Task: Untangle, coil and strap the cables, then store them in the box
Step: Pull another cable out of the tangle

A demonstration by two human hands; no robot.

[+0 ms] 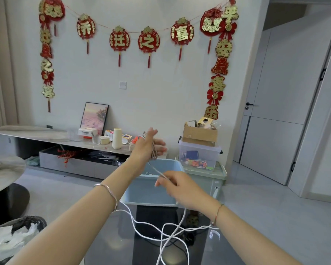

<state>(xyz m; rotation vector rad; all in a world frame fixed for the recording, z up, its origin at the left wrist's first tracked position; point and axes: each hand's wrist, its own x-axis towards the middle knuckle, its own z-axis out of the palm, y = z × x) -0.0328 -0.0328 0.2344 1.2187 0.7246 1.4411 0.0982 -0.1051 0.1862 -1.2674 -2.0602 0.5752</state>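
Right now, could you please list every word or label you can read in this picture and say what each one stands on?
"乔迁之喜": one character on each of the four red medallions.
"平安喜乐": down the right hanging strip.
"之喜": low on the left hanging strip; the upper characters are blurred.
Brand print on the white box: too blurred to read.

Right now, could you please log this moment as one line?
step: coiling | left hand: cable wound round it | right hand: pinches cable | box: behind hands
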